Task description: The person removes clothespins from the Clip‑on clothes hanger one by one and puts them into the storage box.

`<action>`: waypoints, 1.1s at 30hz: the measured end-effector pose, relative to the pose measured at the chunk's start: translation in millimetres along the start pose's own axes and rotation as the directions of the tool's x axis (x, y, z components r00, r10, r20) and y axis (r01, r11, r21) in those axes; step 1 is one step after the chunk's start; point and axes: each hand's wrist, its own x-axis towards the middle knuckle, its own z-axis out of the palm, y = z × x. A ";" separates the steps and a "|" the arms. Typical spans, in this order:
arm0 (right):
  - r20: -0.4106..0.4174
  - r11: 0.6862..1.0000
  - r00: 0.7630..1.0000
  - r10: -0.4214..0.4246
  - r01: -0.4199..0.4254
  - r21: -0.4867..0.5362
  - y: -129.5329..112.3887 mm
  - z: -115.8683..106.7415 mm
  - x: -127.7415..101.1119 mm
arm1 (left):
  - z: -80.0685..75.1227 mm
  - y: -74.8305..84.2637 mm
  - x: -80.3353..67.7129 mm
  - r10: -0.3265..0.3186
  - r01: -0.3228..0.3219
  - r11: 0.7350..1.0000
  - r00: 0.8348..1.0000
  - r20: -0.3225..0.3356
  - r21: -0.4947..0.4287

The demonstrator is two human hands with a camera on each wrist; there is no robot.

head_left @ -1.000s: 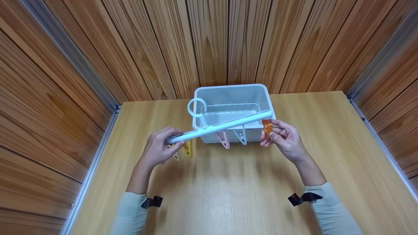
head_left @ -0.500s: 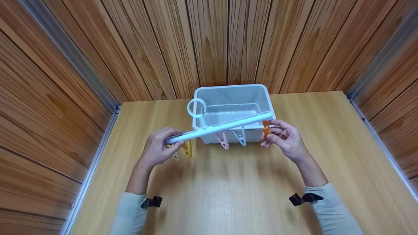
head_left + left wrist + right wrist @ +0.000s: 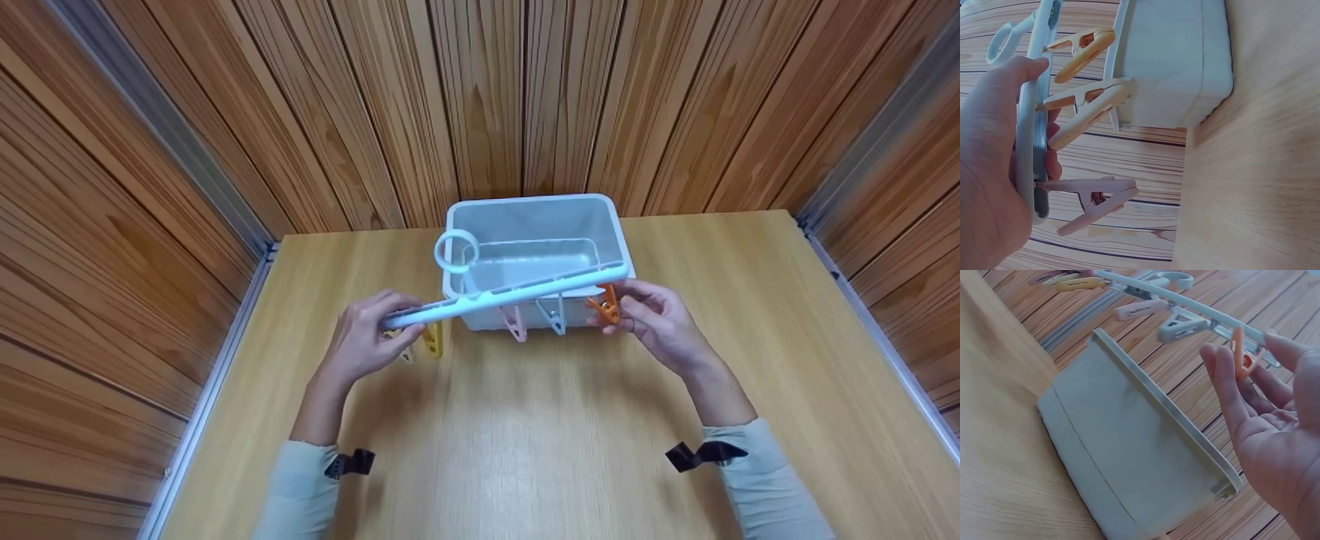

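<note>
Left grip, a bare hand, is clenched round one end of the light-blue clip hanger, which we see held tilted above the bench. Right grip has loose fingers about the orange clip under the hanger's far end; thumb off the clip, no pinch that we can see. Whether that clip is hooked on, we can't tell.

Risks, in our judgement: if it isn't seated, those slack fingers could let it drop. A push at the far end could twist the bar, since only one end is held. The rest could swing or snag on the bin rim: lilac clip, cream clip and yellow clip by the left grip, then pink clip and blue clip.

Container: one grey bin behind the hanger. We make out just its walls and base; bar and ring hook cross our view of it.
</note>
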 end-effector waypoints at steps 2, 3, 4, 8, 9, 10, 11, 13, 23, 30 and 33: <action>0.064 0.997 0.998 0.002 -0.006 0.072 -0.6 -3.7 0.9 | -1.0 0.0 -0.3 -0.003 0.003 1.000 1.000 0.004 -0.005; 0.091 0.995 0.996 0.004 -0.013 0.100 -0.7 -5.1 1.6 | -1.5 0.0 -0.5 -0.006 0.006 1.000 1.000 0.007 -0.009; 0.125 0.991 0.992 0.000 -0.017 0.136 -0.5 -6.5 2.3 | -1.8 0.2 -0.6 -0.008 0.008 1.000 1.000 0.011 -0.014; 0.238 0.958 0.971 -0.026 -0.043 0.283 1.6 -10.0 3.8 | -2.3 1.0 -0.3 -0.015 0.016 0.999 0.999 0.030 -0.031; 0.259 0.949 0.965 -0.038 -0.047 0.312 3.1 -11.0 3.7 | -2.3 1.3 -0.2 -0.014 0.016 0.999 0.999 0.035 -0.035; 0.278 0.939 0.959 -0.050 -0.050 0.341 3.8 -11.3 3.7 | -2.1 1.5 0.0 -0.011 0.013 0.999 0.999 0.038 -0.037; 0.291 0.930 0.955 -0.062 -0.051 0.365 4.2 -11.3 3.7 | -2.1 1.7 0.1 -0.006 0.008 0.999 0.999 0.039 -0.038; 0.307 0.913 0.948 -0.083 -0.051 0.404 4.8 -11.0 4.0 | -2.1 2.2 0.2 0.006 -0.005 0.999 0.999 0.039 -0.041; 0.363 0.900 0.931 -0.029 -0.133 0.415 2.2 -12.8 3.4 | -2.6 2.2 1.1 0.047 -0.046 0.999 0.999 0.024 -0.028; 0.399 0.907 0.917 -0.012 -0.158 0.390 3.2 -16.4 5.9 | -1.9 3.8 1.0 0.036 -0.036 0.999 0.999 0.023 -0.003; 0.431 0.909 0.902 -0.015 -0.167 0.382 4.6 -17.4 5.9 | -1.8 4.5 0.9 0.032 -0.032 0.999 0.999 0.026 0.006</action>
